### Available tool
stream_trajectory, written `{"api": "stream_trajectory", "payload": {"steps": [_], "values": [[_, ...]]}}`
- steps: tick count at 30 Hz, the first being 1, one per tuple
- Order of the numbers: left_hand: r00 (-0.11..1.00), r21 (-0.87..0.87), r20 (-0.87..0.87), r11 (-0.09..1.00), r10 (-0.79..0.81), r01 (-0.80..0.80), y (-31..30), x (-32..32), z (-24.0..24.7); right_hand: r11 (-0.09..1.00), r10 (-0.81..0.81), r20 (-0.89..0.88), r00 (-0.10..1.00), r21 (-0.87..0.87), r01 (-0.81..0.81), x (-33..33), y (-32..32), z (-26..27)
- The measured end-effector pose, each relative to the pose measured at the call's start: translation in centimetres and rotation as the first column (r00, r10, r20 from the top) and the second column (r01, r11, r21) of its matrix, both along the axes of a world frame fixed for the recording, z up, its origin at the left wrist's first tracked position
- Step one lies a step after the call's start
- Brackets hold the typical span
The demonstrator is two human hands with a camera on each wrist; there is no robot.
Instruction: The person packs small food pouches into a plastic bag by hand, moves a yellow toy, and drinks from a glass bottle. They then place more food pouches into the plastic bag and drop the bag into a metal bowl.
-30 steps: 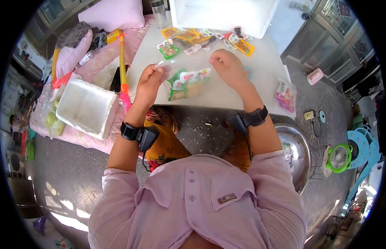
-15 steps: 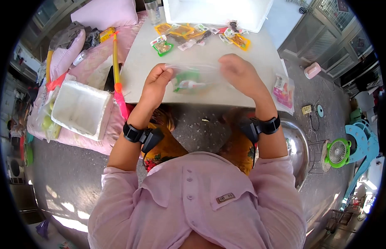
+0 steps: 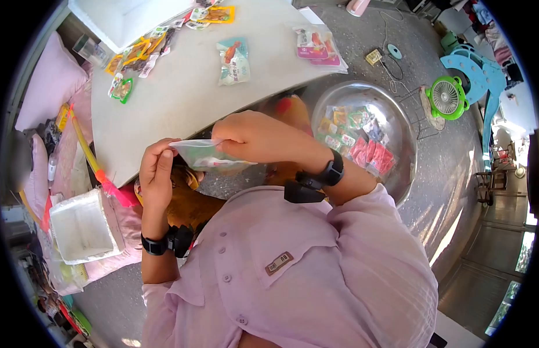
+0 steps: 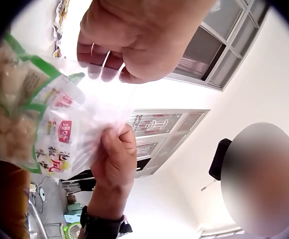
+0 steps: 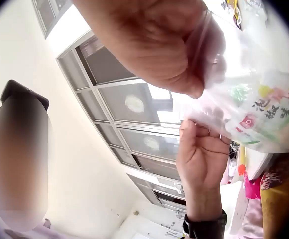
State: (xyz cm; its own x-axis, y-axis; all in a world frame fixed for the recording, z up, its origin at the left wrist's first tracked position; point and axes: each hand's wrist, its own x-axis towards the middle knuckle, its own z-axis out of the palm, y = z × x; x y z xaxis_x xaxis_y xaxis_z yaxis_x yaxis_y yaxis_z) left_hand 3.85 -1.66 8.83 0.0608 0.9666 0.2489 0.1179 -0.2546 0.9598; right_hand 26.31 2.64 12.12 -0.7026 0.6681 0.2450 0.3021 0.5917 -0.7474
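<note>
In the head view, both hands hold a clear plastic bag (image 3: 207,152) by its top edge, in front of the near table edge. My left hand (image 3: 157,171) pinches one end with thumb and fingers. At the other end, my right hand (image 3: 243,136) grips the bag's edge, the plastic caught under its thumb in the right wrist view. Inside the bag, green-edged snack packets (image 4: 15,119) with pale pieces in them show in the left wrist view. The bag hangs sideways below the fingers there.
A blue-and-white packet (image 3: 233,61) and bagged pink packets (image 3: 319,46) lie on the table (image 3: 176,95). Yellow packets (image 3: 140,52) lie farther left, near a white foam box (image 3: 127,20). To the right stands a steel basin (image 3: 406,136) holding several packets. Beside it is a green fan (image 3: 445,97).
The head view has turned to the right, bringing the basin's contents into sight. Both hands, still holding the bag, have moved from over the table to in front of its edge, near the body.
</note>
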Motion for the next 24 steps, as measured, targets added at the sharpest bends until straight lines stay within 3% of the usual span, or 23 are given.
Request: {"api": "stream_trajectory", "payload": {"steps": [4,6,8,10,12,16,19,24], "values": [[0.997,-0.209,-0.050,0.977,-0.051,0.040,0.3,-1.2,-3.7,0.994,-0.106,-0.022,0.994,0.035,0.107,5.7,-0.8,0.4],[0.986,-0.307,-0.125,0.949,-0.107,0.064,0.4,-2.3,-6.6,0.967,-0.240,0.118,0.964,-0.062,0.248,9.5,-1.1,1.6],[0.974,-0.392,-0.167,0.917,-0.151,0.075,0.4,-3.3,-9.4,0.901,-0.407,-0.009,0.913,-0.166,0.400,13.4,-1.9,1.3],[0.958,-0.443,-0.235,0.895,-0.163,0.043,0.1,-4.6,-12.3,0.789,-0.522,-0.034,0.852,-0.398,0.468,17.3,-2.3,0.8],[0.959,-0.485,-0.237,0.874,-0.155,0.021,-0.3,-6.1,-16.2,0.742,-0.563,0.056,0.824,-0.405,0.535,21.1,-2.5,-0.5],[0.915,-0.449,-0.360,0.894,-0.180,-0.001,-1.1,-6.3,-17.4,0.590,-0.662,0.189,0.726,-0.466,0.659,26.7,-2.6,-6.1],[0.907,-0.442,-0.385,0.897,-0.169,-0.021,-1.2,-6.0,-17.1,0.421,-0.756,0.364,0.545,-0.367,0.829,29.3,-2.0,-11.4],[0.901,-0.467,-0.402,0.883,-0.163,-0.048,-1.1,-6.1,-16.6,0.368,-0.797,0.537,0.278,0.066,0.927,38.1,0.2,-22.5]]}}
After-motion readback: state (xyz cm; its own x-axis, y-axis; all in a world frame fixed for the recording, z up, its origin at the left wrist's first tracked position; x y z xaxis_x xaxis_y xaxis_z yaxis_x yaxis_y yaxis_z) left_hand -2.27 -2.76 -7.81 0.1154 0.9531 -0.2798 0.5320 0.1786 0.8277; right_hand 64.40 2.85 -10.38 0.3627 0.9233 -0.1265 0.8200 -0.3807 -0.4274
